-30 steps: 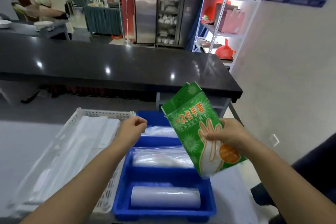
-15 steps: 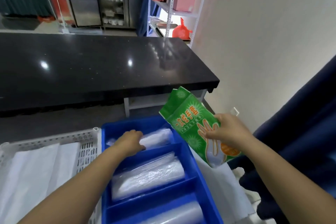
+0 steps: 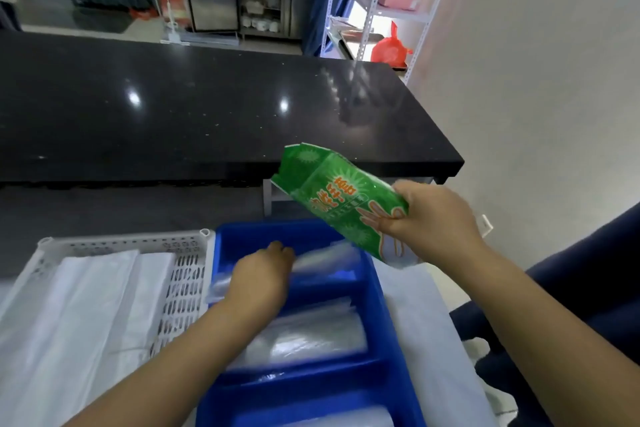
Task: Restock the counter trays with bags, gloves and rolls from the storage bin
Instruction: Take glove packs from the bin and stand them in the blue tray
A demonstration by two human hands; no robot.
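1. R hand (image 3: 431, 218) grips green glove pack (image 3: 341, 206), tilted, above blue tray's (image 3: 375, 291) far R corner.
2. L hand (image 3: 259, 276) curled on clear bag bundle (image 3: 325, 258) in far compartment.
3. White basket (image 3: 180, 274) w/ bags just L.

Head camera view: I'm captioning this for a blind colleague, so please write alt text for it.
A person's right hand holds a green glove packet above a blue divided tray, while the left hand reaches into its far compartment among clear plastic packs. A white perforated basket of folded white bags sits to the left, before a black counter.
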